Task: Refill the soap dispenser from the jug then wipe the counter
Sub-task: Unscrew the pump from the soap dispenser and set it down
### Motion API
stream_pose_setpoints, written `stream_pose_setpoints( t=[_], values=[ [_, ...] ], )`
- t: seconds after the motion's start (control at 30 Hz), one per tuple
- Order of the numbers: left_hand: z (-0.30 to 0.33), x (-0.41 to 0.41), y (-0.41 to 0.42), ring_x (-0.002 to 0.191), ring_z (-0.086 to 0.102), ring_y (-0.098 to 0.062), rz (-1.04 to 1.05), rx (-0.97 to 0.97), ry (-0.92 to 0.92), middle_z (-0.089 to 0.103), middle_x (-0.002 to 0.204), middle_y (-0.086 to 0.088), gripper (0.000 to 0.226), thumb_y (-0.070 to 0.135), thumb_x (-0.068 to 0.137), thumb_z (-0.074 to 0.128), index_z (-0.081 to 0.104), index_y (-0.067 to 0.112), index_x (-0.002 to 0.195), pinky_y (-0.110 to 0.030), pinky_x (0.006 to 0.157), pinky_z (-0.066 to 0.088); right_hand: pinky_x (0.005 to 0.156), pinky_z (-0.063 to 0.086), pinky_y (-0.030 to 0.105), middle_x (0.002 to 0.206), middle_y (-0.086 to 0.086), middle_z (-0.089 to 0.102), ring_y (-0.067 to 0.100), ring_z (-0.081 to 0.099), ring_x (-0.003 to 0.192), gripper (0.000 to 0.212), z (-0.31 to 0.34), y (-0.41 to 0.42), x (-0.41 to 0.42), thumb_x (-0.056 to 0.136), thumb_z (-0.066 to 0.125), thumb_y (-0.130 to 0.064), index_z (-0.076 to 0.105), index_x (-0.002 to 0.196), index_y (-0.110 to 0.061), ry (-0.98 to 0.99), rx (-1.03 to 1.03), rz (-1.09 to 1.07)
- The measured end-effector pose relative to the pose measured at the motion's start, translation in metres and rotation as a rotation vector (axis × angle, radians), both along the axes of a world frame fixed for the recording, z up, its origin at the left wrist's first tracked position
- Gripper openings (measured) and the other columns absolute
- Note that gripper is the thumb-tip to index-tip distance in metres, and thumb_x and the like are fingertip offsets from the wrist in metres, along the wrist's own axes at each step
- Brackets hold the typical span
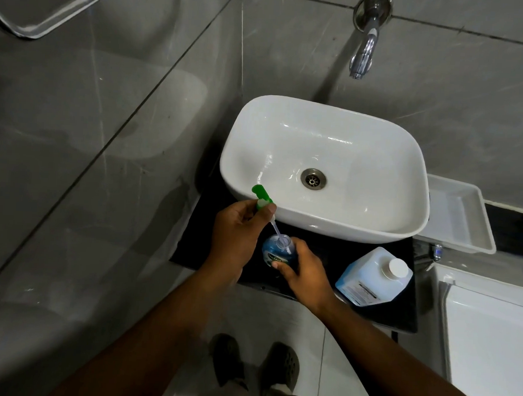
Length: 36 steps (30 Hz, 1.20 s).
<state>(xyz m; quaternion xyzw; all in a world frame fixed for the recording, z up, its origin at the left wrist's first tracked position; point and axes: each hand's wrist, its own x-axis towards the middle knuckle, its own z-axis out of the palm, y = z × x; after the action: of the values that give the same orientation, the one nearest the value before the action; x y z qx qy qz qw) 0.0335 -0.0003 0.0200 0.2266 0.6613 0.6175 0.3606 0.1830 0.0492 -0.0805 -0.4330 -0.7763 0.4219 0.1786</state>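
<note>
Left hand (237, 227): closed around the green pump head (262, 198), thumb and fingers pinching it, lifted above the soap dispenser (277, 253). The clear dip tube (276, 229) slants down from the pump, and its lower end sits at or just inside the dispenser's open neck; cannot tell how deep. Judgement: holding it over the mouth lets any drips fall back into the bottle, not onto the bench.

Right hand (303, 271): wrapped around the dispenser's right side, thumb across the front near the label. It steadies the bottle upright on the bench while the pump is handled.

Then, largest to smallest:
- White basin (398, 223), on the bench behind the hands, looks empty; wall spout (363, 56) above it, no water running.
- Dark bench (378, 319), narrow, carries basin, dispenser and jug. No cloth in view for the wipe.
- Jug (371, 279), pale blue liquid, white cap (397, 268) on, standing on the bench just right of the right hand, apart from it. Within easy reach for the pour.
- Dispenser: small, blue liquid visible inside, near the bench's front edge.

Judgement on progress: early. Pump unscrewed, jug capped, nothing poured, wipe not begun. Narrow neck; pouring from a broad jug risks a spill.
</note>
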Motion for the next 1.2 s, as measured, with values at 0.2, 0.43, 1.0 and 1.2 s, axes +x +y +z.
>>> stream_pose_setpoints(
  t=[0.2, 0.43, 1.0, 1.2],
  values=[
    [0.013, -0.032, 0.006, 0.055, 0.056, 0.001, 0.186, -0.034, 0.083, 0.062, 0.053, 0.013, 0.017, 0.036, 0.078, 0.073, 0.068, 0.025, 0.065, -0.029, 0.063, 0.051, 0.086, 0.045, 0.019, 0.118, -0.001, 0.062, 0.006, 0.056, 0.102, 0.052, 0.002, 0.001, 0.001, 0.081, 0.071, -0.029, 0.045, 0.126, -0.023, 0.011, -0.010, 0.003],
    [-0.022, -0.071, -0.004, 0.042, 0.048, -0.007, 0.264, -0.249, -0.011, 0.060, 0.050, 0.005, 0.029, 0.039, 0.075, 0.074, 0.069, 0.022, 0.051, -0.021, 0.041, 0.039, 0.090, 0.049, 0.026, 0.118, -0.001, 0.062, 0.012, 0.059, 0.106, 0.054, 0.002, 0.000, 0.001, 0.080, 0.073, -0.029, 0.046, 0.126, -0.025, 0.021, -0.016, -0.009],
    [-0.115, -0.084, 0.002, 0.026, 0.044, -0.004, 0.334, -0.437, -0.353, 0.053, 0.054, -0.004, 0.031, 0.032, 0.077, 0.077, 0.057, 0.009, 0.071, -0.014, 0.031, 0.039, 0.093, 0.052, 0.039, 0.118, 0.004, 0.061, 0.014, 0.059, 0.106, 0.056, -0.003, -0.013, 0.017, 0.079, 0.074, -0.029, 0.051, 0.129, -0.018, 0.000, -0.104, -0.197],
    [-0.112, -0.069, -0.016, 0.035, 0.041, -0.012, 0.275, -0.500, -0.180, 0.052, 0.057, -0.005, 0.046, 0.053, 0.080, 0.066, 0.052, 0.010, 0.071, -0.016, 0.032, 0.034, 0.083, 0.053, 0.033, 0.094, 0.010, 0.065, 0.019, 0.064, 0.089, 0.046, -0.002, -0.034, 0.019, 0.082, 0.071, -0.026, 0.055, 0.122, -0.014, 0.145, -0.281, -0.424]
  ],
)
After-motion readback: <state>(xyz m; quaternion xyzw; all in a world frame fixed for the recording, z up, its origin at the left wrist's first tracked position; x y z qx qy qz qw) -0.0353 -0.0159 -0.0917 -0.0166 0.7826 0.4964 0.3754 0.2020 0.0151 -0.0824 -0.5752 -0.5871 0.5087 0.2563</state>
